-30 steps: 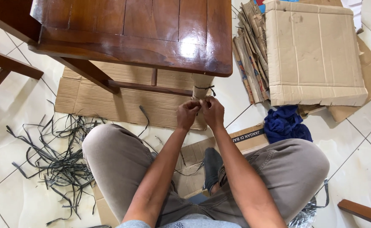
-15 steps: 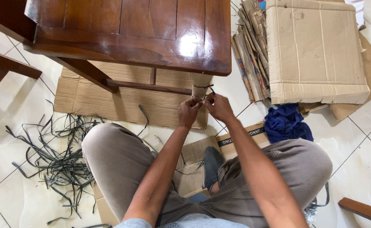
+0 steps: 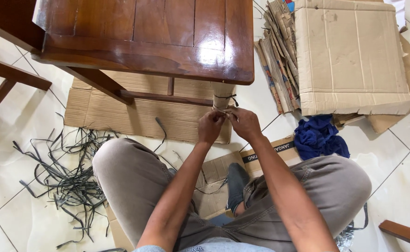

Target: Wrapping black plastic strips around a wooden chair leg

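Where the glossy brown wooden table point(image 3: 144, 37) ends at its near corner, a table leg point(image 3: 222, 95) wrapped in corrugated cardboard is seen, bound by a thin dark strap point(image 3: 227, 97). The left hand point(image 3: 210, 126) and right hand point(image 3: 245, 123) are held together at the wrapped leg, fingers pinched on a pale strip. Dark flat strap offcuts point(image 3: 65, 177) are scattered on glazed white tiles. Flattened cardboard boxes point(image 3: 349, 56) and a crumpled blue cloth point(image 3: 319, 137) are seen at right.
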